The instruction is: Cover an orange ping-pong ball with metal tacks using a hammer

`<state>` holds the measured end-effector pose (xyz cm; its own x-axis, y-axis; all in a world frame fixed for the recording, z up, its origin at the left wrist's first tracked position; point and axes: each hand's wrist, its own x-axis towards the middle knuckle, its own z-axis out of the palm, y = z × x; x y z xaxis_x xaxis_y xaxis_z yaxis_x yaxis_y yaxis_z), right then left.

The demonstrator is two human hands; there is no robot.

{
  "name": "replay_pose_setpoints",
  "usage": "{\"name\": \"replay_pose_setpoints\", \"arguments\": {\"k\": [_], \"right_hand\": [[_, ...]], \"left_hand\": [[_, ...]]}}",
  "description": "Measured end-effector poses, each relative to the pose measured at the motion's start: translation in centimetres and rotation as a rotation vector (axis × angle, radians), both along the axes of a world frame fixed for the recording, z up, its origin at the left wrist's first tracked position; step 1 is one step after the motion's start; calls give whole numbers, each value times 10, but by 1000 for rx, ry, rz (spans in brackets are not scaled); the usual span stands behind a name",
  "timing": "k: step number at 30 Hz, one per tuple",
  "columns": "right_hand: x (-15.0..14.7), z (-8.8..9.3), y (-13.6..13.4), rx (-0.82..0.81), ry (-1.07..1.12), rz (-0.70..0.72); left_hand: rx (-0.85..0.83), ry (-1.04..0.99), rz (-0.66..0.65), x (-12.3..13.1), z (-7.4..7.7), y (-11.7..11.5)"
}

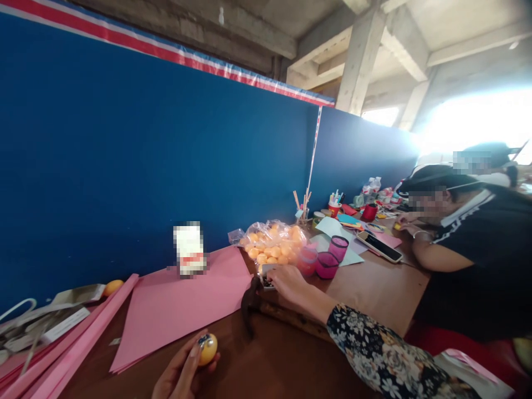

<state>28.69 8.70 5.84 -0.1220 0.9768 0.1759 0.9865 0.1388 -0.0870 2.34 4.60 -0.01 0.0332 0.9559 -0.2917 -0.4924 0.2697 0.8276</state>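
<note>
Over the near part of a brown tabletop point(270, 360), the left hand point(183, 368) pinches a small, round yellow-orange ball point(209, 354) between thumb and fingers, a dark, shiny patch showing on the ball's upper side. Farther forward and to the right, the right hand point(288, 284), below a dark sleeve patterned with pale flowers point(382, 354), bends down at a small white open box point(268, 287) that holds tiny dark pieces; its fingertips are partly hidden, so I cannot tell whether they grip anything. Just beside the box lies a dark metal hammer head point(248, 307), its wooden handle point(291, 318) running beneath the right forearm. Behind the hand sits a clear plastic bag filled with orange balls point(266, 233), near an upright magenta mesh cylinder point(327, 266). Flat pink paper sheets point(187, 299) spread to the left of the hammer head. At the right, a person in a dark top point(490, 238) leans over the table.
</note>
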Motion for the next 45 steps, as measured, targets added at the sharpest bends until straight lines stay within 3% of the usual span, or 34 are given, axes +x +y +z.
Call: {"name": "replay_pose_setpoints", "arguments": {"k": [9, 13, 15, 18, 22, 27, 35, 45], "right_hand": [[1, 9, -7, 68, 173, 8], [-34, 16, -24, 112, 342, 109], [-60, 14, -33, 101, 594, 202], [-95, 2, -40, 10, 971, 277], [-117, -18, -43, -78, 1177, 265], [-119, -31, -45, -53, 1168, 225], [-122, -32, -47, -89, 1258, 230], [-119, -35, -47, -115, 1212, 255]], "left_hand": [[12, -7, 1, 1, 4, -2], [25, -32, 5, 2, 13, -7], [37, -32, -12, 1, 14, -8], [52, -49, -26, 0, 12, -7], [84, -77, -63, -1, 7, -6], [127, -36, -57, -1, 7, -7], [153, 20, -61, 1, 6, -7], [168, 23, -78, 0, 2, -7]]}}
